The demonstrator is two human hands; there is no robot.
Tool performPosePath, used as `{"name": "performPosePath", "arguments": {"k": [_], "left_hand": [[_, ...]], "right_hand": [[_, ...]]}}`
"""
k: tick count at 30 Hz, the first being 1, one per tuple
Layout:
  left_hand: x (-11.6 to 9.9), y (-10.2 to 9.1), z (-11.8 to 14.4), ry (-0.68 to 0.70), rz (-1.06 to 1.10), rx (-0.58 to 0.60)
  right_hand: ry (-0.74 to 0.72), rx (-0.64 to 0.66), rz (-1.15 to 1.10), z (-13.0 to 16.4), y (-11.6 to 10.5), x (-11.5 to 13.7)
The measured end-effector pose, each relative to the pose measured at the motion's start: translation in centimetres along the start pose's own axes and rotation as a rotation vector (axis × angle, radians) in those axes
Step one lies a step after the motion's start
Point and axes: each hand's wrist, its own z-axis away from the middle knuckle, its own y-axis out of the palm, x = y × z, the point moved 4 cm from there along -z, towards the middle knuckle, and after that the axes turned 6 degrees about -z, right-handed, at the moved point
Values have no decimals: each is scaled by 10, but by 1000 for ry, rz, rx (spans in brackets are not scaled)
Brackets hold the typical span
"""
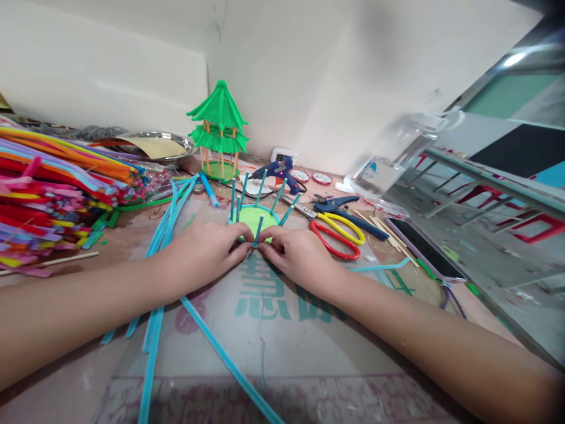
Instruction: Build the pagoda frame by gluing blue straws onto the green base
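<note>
A round light-green base (249,219) with a blue fuzzy rim and several upright blue posts lies in front of me. At its near edge, my left hand (209,250) pinches the blue pipe cleaner of the rim between thumb and fingers. Just to the right, my right hand (302,253) is closed on the same rim, its thumb and forefinger beside the nearest post (259,228). The fingertips almost meet and partly hide the rim there. Loose blue pipe cleaners (154,330) lie under and around my left forearm.
Behind stands a green two-roofed pavilion model (220,132), with a blue glue gun (280,172) to its right. Scissors (338,235), blue pliers (348,213) and a phone (424,248) lie at right. Colourful pipe cleaners (57,194) are heaped at left. A clear plastic jug (392,159) stands at the back right.
</note>
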Motion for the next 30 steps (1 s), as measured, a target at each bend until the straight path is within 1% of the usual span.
{"name": "performPosePath", "arguments": {"k": [3, 8, 15, 22, 30], "left_hand": [[-1, 1, 0, 6, 6, 5], [0, 2, 1, 16, 4, -21], [2, 3, 1, 13, 10, -21], [3, 3, 3, 23, 46, -39], [1, 2, -1, -2, 64, -45]], "right_hand": [[23, 3, 14, 0, 0, 1], [35, -10, 28, 0, -1, 2], [36, -10, -58, -1, -1, 0], [27, -22, -59, -1, -1, 1], [30, -18, -61, -1, -2, 1]]}}
